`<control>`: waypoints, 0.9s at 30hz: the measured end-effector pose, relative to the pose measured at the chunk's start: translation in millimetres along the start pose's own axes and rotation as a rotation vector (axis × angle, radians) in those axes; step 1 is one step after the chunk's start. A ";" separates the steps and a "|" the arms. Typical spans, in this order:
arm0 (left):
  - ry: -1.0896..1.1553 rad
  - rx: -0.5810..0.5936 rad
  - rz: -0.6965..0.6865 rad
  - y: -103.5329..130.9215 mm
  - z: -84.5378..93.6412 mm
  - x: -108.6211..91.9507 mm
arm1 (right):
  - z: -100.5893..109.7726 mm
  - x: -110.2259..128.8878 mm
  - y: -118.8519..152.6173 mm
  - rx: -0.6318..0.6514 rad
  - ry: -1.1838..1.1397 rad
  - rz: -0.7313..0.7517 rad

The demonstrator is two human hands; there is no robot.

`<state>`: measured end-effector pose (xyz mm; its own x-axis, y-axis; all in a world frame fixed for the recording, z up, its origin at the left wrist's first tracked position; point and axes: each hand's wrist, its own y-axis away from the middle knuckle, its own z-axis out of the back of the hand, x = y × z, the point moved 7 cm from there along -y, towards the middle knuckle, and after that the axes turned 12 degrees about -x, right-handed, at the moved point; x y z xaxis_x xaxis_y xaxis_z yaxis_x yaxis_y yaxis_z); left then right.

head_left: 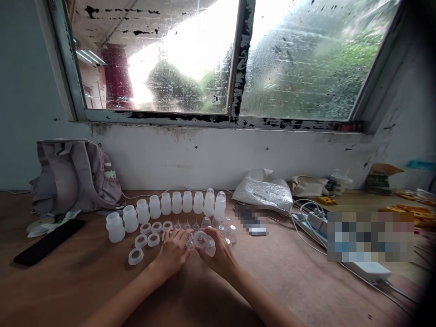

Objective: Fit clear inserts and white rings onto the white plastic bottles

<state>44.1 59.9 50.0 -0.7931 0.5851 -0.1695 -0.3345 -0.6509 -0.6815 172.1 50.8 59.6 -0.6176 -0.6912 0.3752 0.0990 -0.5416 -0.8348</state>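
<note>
My right hand [221,254] is closed around clear plastic pieces: a round, hollow bottle cap [200,239] faces me, and another clear domed piece [210,248] shows by the palm. Beside it, my left hand [173,252] has bent fingers, with thumb and forefinger at a small clear bottle nipple [189,245]. Past the fingers stand several more nipples [186,224]. White collar rings [136,256] lie to the left. Several frosted baby bottles [155,207] form a curved row behind; two at its right end [210,203] wear clear caps. More clear domed caps [232,232] sit right of my right hand.
A grey backpack [73,175] and a long black object [49,242] are at the left. Toward the right are a silver packing bag [264,190], a beige pouch [308,185], white cables and a power strip [369,271]. The wall and window rise behind the table.
</note>
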 end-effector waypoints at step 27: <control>-0.191 0.022 0.110 68.8 55.1 75.7 | -36.1 32.6 26.8 0.357 0.013 0.115</control>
<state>-67.0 32.7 29.5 -0.9069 0.4086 -0.1024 -0.2499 -0.7175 -0.6502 126.5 31.0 34.9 -0.5960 -0.7525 0.2803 0.4326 -0.5950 -0.6774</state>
